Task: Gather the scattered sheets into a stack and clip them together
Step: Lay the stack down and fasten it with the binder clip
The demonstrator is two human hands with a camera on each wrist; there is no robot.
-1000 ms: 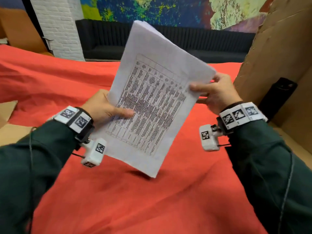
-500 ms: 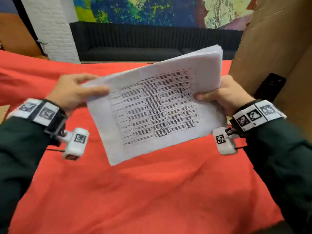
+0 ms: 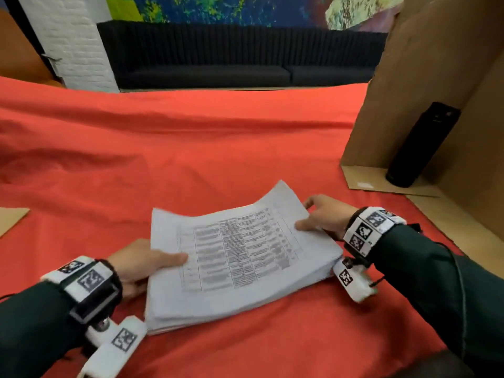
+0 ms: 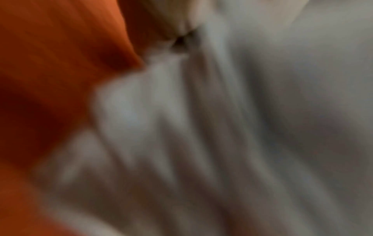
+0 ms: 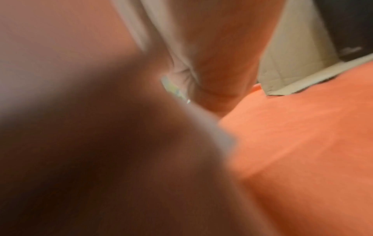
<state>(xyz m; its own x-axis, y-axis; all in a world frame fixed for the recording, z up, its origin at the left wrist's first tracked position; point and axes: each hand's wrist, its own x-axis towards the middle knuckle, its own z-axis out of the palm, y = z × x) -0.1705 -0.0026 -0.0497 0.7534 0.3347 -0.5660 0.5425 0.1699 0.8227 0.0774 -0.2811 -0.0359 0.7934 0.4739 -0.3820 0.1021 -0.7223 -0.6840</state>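
A thick stack of white printed sheets (image 3: 237,257) lies on the red cloth (image 3: 191,148) in the head view, its far right corner curling upward. My left hand (image 3: 141,264) grips the stack's left edge, thumb on top and fingers underneath. My right hand (image 3: 321,218) grips the right edge, thumb on the top sheet. Both wrist views are badly blurred: the left one shows fanned sheet edges (image 4: 201,127) against the cloth, the right one a finger (image 5: 222,63) against paper. I see no clip in any view.
A tall cardboard box (image 3: 425,91) stands open at the right with a black bottle (image 3: 420,148) upright inside it. A cardboard piece (image 3: 11,219) lies at the left edge. A black sofa (image 3: 231,58) lines the far wall.
Both hands have lowered the stack from mid-air, turned it from tilted to flat, and set it down on the red cloth, still holding it by its two ends.
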